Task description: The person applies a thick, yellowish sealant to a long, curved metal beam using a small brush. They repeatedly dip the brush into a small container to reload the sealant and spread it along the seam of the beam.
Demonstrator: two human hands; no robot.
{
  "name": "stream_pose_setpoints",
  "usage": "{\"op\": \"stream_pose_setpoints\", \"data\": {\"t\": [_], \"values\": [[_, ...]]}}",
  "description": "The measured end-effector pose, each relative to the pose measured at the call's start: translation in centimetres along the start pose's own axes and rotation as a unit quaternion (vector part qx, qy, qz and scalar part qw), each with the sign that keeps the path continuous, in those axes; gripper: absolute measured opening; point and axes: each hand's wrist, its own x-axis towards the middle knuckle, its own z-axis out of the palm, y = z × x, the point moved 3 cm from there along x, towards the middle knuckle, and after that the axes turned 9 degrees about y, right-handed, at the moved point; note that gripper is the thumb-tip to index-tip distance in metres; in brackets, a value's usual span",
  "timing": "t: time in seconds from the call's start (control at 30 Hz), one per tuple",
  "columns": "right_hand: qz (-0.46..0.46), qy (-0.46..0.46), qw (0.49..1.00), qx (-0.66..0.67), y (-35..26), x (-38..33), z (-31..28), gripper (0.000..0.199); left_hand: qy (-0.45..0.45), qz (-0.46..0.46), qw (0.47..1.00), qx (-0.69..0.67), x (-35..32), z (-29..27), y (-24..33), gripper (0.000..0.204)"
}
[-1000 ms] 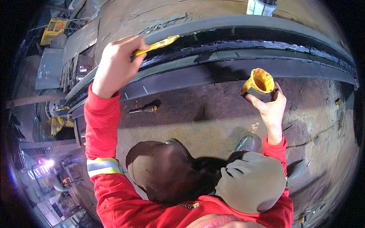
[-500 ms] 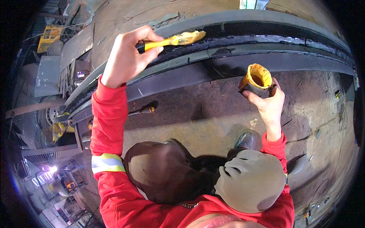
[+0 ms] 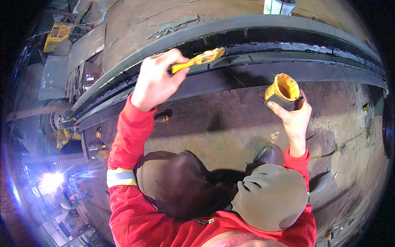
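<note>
My left hand [image 3: 161,78] grips a brush [image 3: 204,57] by its yellow handle. The pale yellow, dirt-stained brush head points right, over the long dark steel beam [image 3: 284,68]. Whether the head touches the beam I cannot tell. On the right, my right hand [image 3: 295,116] holds a small cup [image 3: 284,91] from below, its mouth tipped up toward me. Yellow coats the cup's rim and inside, its lower side is dark, and something brownish shows within. The beam crosses in front of me, with a shiny strip along its groove.
A screwdriver [image 3: 161,119] lies on the floor near my left forearm. Beyond the beam stands a white bucket [image 3: 279,7]. Far left are a yellow case [image 3: 57,36], metal sheets [image 3: 53,78] and a wheel [image 3: 56,122]. Bright welding light [image 3: 52,181] glares at lower left.
My left hand and the brush have moved down toward me, the hand also to the right. The cup has shifted slightly down and right. The welding light has flared much brighter.
</note>
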Motion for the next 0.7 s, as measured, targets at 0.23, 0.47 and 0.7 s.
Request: {"op": "stream_pose_setpoints", "data": {"t": [0.23,0.47,0.7], "values": [[0.009,-0.013,1.000,0.008,0.0,-0.2,0.5,0.057,0.033,-0.113,0.984,0.131,-0.1,-7.8,-1.4,0.013],[0.011,-0.020,1.000,-0.008,0.8,-0.3,0.3,0.057,-0.084,0.037,0.967,0.237,0.1,-8.5,-2.9,0.013],[0.005,-0.041,0.999,-0.015,0.3,-0.3,0.9,0.056,-0.002,-0.077,0.946,0.315,-4.8,-12.2,-3.6,0.009]]}}
